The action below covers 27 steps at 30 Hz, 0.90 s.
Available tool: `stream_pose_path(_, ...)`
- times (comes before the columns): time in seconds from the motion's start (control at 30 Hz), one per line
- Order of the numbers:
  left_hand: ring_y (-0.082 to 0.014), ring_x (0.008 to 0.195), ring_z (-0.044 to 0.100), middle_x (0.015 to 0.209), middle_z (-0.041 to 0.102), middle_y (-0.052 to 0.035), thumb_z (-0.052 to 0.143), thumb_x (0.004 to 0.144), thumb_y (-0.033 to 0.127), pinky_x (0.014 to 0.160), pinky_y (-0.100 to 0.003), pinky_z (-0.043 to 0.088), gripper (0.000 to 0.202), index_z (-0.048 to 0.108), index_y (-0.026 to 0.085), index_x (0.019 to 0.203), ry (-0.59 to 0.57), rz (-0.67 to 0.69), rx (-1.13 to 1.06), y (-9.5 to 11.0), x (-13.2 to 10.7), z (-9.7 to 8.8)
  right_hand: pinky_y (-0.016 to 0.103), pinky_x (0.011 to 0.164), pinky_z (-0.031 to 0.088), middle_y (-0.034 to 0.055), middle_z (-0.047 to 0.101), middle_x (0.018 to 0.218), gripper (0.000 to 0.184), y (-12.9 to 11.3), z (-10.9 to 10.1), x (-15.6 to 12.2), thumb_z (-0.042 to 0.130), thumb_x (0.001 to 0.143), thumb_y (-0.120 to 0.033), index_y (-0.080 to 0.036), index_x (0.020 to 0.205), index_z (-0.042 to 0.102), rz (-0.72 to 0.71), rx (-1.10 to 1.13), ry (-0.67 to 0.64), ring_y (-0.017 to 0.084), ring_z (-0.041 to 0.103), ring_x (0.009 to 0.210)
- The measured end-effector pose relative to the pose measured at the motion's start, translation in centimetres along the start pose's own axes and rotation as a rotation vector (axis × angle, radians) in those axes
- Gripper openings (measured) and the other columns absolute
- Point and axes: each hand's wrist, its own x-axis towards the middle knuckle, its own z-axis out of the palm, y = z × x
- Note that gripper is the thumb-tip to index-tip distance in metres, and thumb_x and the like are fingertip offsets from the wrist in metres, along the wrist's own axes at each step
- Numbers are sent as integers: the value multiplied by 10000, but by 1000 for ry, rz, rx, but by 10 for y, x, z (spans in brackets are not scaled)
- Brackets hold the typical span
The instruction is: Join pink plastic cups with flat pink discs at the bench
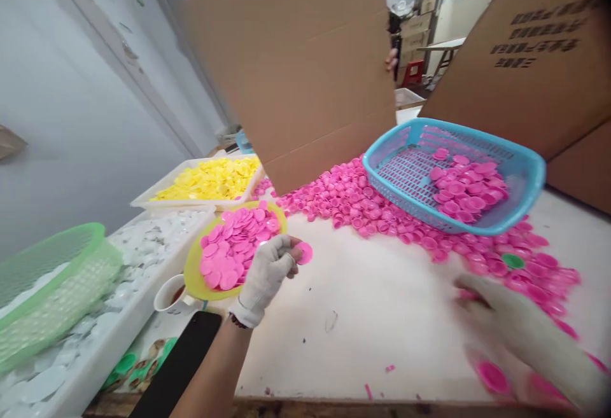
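Observation:
My left hand (270, 273), in a white cotton glove, pinches a flat pink disc (304, 253) beside a yellow plate (195, 276) heaped with more pink discs (235, 240). My right hand (520, 335), also gloved and blurred by motion, reaches toward the near edge of a long heap of pink caps (382, 205) on the white table (372, 303). Its fingers are smeared, so I cannot make out whether they hold anything. A few pink caps (494, 376) lie under and beside it. A lone green cap (513, 261) sits in the heap.
A blue basket (408, 173) holding pink caps rests tilted on the heap. Cardboard sheets (305, 68) stand behind. At left are a white tray of yellow discs (210, 179), a tray of white discs (143, 240), a green basket (52, 284), a cup (169, 294) and a black phone (181, 361).

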Motion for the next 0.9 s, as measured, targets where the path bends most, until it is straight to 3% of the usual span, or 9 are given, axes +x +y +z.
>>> stream_pose_path(0.07, -89, 562, 520, 754, 595, -17, 566, 790, 319, 535, -220, 423, 228, 576, 128, 915, -157, -25, -58, -3, 2, 37, 433, 744, 502, 115, 704, 881, 156, -42, -4, -6, 572, 708, -312, -270, 836, 651, 68, 254, -206, 290, 652, 834)
stream_pose_path(0.17, -83, 567, 502, 723, 582, -14, 561, 788, 275, 537, -213, 418, 170, 595, 122, 855, -324, -37, -113, -4, 2, 84, 278, 545, 452, 20, 634, 696, 163, -82, 6, -13, 532, 727, -282, -207, 838, 625, 180, 546, -587, 147, 555, 579)
stream_pose_path(0.23, -83, 569, 497, 716, 580, -12, 562, 787, 270, 538, -213, 418, 163, 599, 124, 848, -397, -26, -151, -1, 1, 106, 224, 491, 381, -12, 575, 640, 122, -90, 18, -16, 518, 700, -217, -175, 776, 605, 240, 578, -640, 97, 471, 521)
stream_pose_path(0.37, -85, 564, 510, 733, 588, -14, 580, 782, 300, 536, -219, 423, 197, 599, 124, 870, -452, -49, -199, -1, -3, 124, 215, 531, 370, -20, 542, 614, 89, -79, 33, -15, 502, 672, -149, -157, 702, 585, 205, 479, -450, 93, 462, 556)
stream_pose_path(0.47, -86, 573, 530, 758, 596, -15, 600, 779, 318, 552, -226, 435, 225, 590, 125, 894, -428, -110, -268, -10, -7, 128, 239, 579, 413, 0, 586, 689, 174, -67, 31, -13, 514, 717, -193, -153, 857, 609, 228, 501, -321, 112, 505, 597)
stream_pose_path(0.57, -77, 565, 535, 761, 582, -3, 656, 744, 311, 549, -224, 439, 270, 572, 130, 926, -435, -264, -449, -21, -13, 133, 251, 592, 436, 12, 596, 765, 304, -66, 22, -16, 518, 754, -240, -159, 1041, 576, 250, 558, -184, 116, 523, 607)
stream_pose_path(0.63, -61, 547, 525, 742, 563, 12, 706, 702, 285, 535, -206, 428, 315, 563, 136, 939, -497, -404, -625, -25, -17, 138, 248, 587, 439, 10, 593, 803, 326, -73, 18, -24, 505, 767, -230, -183, 1084, 565, 155, 623, -200, 112, 528, 616)
stream_pose_path(0.8, -34, 508, 503, 720, 581, -3, 751, 649, 254, 497, -158, 392, 368, 564, 134, 943, -684, -612, -800, -25, -24, 151, 262, 655, 442, 5, 557, 743, 110, -94, 16, -41, 493, 788, -168, -199, 791, 598, -104, 592, -115, 134, 538, 706)
stream_pose_path(0.9, -62, 531, 541, 754, 599, -23, 676, 729, 363, 487, -171, 411, 358, 528, 143, 970, -694, -517, -661, -23, -25, 150, 250, 584, 416, -5, 534, 643, 143, -88, 10, -37, 488, 811, -217, -189, 685, 549, 5, 609, -92, 120, 498, 612)
